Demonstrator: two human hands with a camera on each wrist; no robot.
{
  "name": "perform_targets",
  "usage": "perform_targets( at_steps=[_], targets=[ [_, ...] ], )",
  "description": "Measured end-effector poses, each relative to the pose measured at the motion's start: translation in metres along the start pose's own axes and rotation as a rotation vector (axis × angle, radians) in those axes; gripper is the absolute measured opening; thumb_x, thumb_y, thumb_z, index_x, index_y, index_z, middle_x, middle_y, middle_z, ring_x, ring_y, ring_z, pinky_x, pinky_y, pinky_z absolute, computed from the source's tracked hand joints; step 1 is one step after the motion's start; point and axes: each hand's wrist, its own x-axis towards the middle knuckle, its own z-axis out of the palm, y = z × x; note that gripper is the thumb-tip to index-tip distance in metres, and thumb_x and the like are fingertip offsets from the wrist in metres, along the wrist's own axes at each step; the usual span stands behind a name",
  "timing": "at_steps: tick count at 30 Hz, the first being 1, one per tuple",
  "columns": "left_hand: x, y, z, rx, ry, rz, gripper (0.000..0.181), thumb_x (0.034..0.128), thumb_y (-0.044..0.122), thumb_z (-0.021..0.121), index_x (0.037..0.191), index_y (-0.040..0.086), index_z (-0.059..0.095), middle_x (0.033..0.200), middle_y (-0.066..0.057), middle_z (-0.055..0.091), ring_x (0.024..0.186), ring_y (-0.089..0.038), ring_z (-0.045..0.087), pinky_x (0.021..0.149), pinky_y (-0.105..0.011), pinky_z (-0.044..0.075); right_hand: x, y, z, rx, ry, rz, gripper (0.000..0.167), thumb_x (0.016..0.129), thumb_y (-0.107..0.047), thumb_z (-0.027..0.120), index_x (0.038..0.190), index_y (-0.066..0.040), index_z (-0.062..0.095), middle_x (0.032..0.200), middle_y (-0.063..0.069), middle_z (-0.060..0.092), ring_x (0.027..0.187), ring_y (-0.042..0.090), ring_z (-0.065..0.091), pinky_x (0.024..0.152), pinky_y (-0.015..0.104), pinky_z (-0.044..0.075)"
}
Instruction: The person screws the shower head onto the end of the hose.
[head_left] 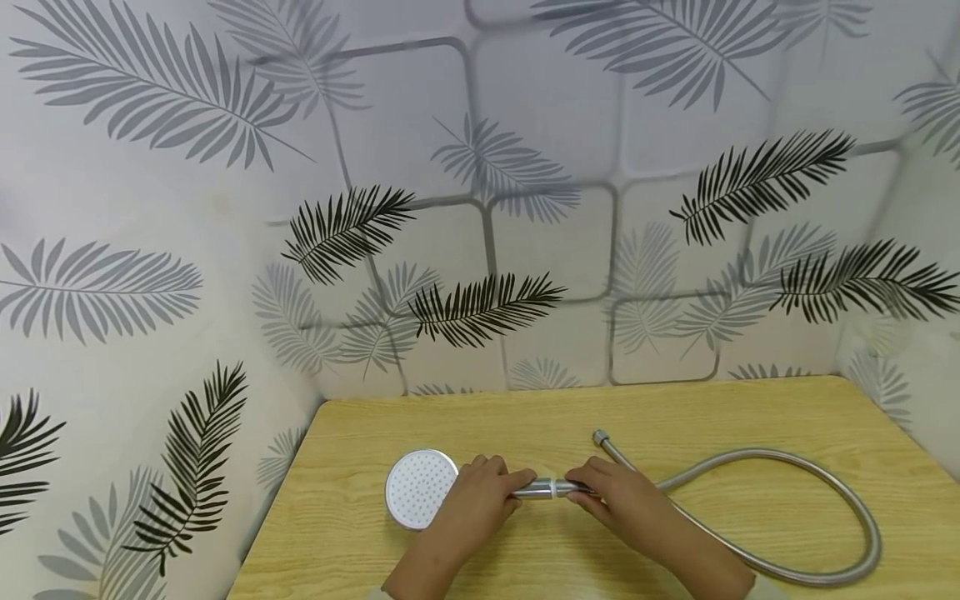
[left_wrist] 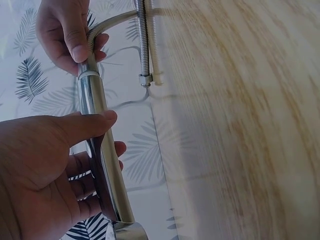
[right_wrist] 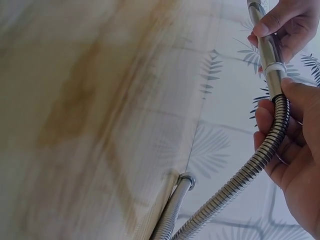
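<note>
A chrome shower head [head_left: 422, 489] with a round white nozzle face points up at the left of the head view. My left hand [head_left: 480, 498] grips its shiny handle [left_wrist: 102, 145], thumb on one side and fingers curled round the other. My right hand [head_left: 618, 504] pinches the smooth metal end fitting of a flexible shower hose [right_wrist: 245, 175]. In the right wrist view, this fitting meets the handle's end in line, with a pale ring [right_wrist: 274, 66] at the joint. Whether the threads are engaged is hidden.
The hose loops across the right of the wooden table [head_left: 360, 433]. Its other end, a hex nut [head_left: 600, 436], lies behind my right hand. A wall with a leaf pattern [head_left: 540, 333] rises along the table's back edge.
</note>
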Motion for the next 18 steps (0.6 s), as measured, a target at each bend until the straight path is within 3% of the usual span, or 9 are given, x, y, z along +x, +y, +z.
perform_targets(
  at_steps=[8, 12, 18],
  targets=[
    [0.0, -0.0009, 0.0013, -0.002, 0.011, -0.005, 0.039, 0.0898, 0.027, 0.076, 0.127, 0.033, 0.069, 0.093, 0.005, 0.063, 0.077, -0.009, 0.047, 0.07, -0.024, 0.043, 0.0002, 0.0017, 0.0004, 0.064, -0.048, 0.015, 0.035, 0.091, -0.016, 0.076, 0.123, -0.011, 0.064, 0.103, -0.003, 0.068, 0.081, 0.004, 0.064, 0.067, 0.019, 0.054],
    [-0.0004, -0.0011, 0.0014, -0.002, 0.017, 0.001, 0.039, 0.0894, 0.026, 0.077, 0.127, 0.032, 0.069, 0.092, 0.006, 0.062, 0.076, -0.008, 0.045, 0.069, -0.023, 0.042, 0.0015, 0.0014, 0.0011, 0.06, -0.032, 0.021, 0.033, 0.089, -0.012, 0.077, 0.118, -0.013, 0.062, 0.105, -0.002, 0.071, 0.085, 0.006, 0.068, 0.07, 0.021, 0.056],
    [-0.0011, -0.0013, 0.0014, -0.003, 0.018, 0.009, 0.039, 0.0895, 0.026, 0.077, 0.127, 0.032, 0.069, 0.092, 0.005, 0.062, 0.076, -0.009, 0.045, 0.07, -0.024, 0.042, 0.0016, 0.0012, 0.0039, 0.042, 0.02, 0.016, 0.029, 0.087, -0.013, 0.079, 0.108, -0.018, 0.06, 0.098, -0.011, 0.068, 0.087, 0.002, 0.065, 0.071, 0.021, 0.056]
  ],
)
